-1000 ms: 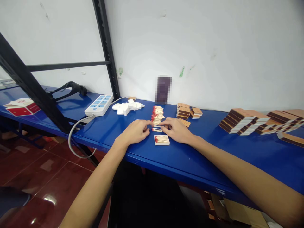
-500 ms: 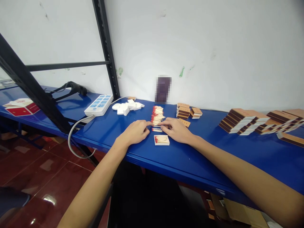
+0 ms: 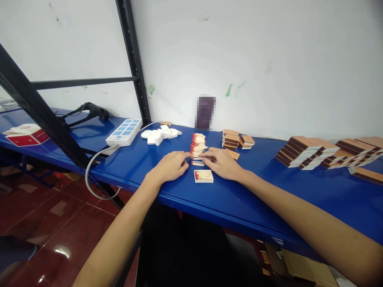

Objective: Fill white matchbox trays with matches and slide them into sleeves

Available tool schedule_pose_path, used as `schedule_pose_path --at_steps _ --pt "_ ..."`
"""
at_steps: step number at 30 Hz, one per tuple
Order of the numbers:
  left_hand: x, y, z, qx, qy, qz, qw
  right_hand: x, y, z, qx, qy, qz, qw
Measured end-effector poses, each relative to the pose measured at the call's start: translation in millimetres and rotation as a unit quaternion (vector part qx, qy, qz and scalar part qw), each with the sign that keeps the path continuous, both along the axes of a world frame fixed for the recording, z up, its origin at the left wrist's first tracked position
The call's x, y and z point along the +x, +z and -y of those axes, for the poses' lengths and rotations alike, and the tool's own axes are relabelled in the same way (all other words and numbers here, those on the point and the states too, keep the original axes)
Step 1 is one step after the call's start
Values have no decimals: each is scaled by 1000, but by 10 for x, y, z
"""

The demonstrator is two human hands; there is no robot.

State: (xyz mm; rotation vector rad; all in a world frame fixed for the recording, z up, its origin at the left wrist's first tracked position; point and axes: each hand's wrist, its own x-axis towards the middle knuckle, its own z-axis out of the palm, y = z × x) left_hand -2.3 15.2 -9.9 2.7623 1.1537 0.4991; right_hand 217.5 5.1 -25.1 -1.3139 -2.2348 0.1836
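A long pile of red-headed matches (image 3: 198, 145) lies on the blue table between my two hands. My left hand (image 3: 173, 165) rests on the tabletop, its index finger stretched to the red heads at the pile's near end and its thumb apart below. From the other side my right hand (image 3: 223, 162) reaches the bare stick ends with its index finger, the thumb a little apart. A few matches (image 3: 197, 163) lie slightly separated at the near edge of the pile. Closer to me stands a white matchbox tray (image 3: 204, 179) with matches in it.
Small matchboxes (image 3: 231, 140) are stacked right of the pile, with larger stacks (image 3: 305, 149) farther right. White pieces (image 3: 161, 134) and a power strip (image 3: 124, 132) lie on the left, by a black shelf post (image 3: 136, 59). The table's front edge (image 3: 209, 215) runs below my forearms.
Both hands stay almost in place. At the pile's near edge, the fingers and the few separated matches have shifted very slightly.
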Motion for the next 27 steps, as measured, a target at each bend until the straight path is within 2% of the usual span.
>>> schedule_pose_path --at_steps 16,27 --pt "-15 36 37 -14 -11 19 1000 -8 13 20 2 9 -13 1000" --pt "3 6 9 4 -5 -22 1000 -2 7 21 3 8 -17 1000"
